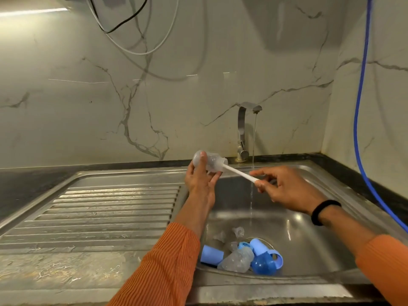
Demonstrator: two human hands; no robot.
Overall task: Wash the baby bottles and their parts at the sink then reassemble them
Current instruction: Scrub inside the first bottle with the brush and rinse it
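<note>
My left hand grips a clear baby bottle, held on its side above the sink's left rim. A white bottle brush is pushed into its mouth, and my right hand pinches the handle's outer end. In the sink basin lie a second clear bottle, a light blue sleeve, a dark blue dome cap, a light blue collar piece and clear teats.
A steel tap at the back runs a thin stream of water into the basin. The ribbed steel drainboard lies to the left. A blue hose hangs down the right wall. Dark counter edges border the sink.
</note>
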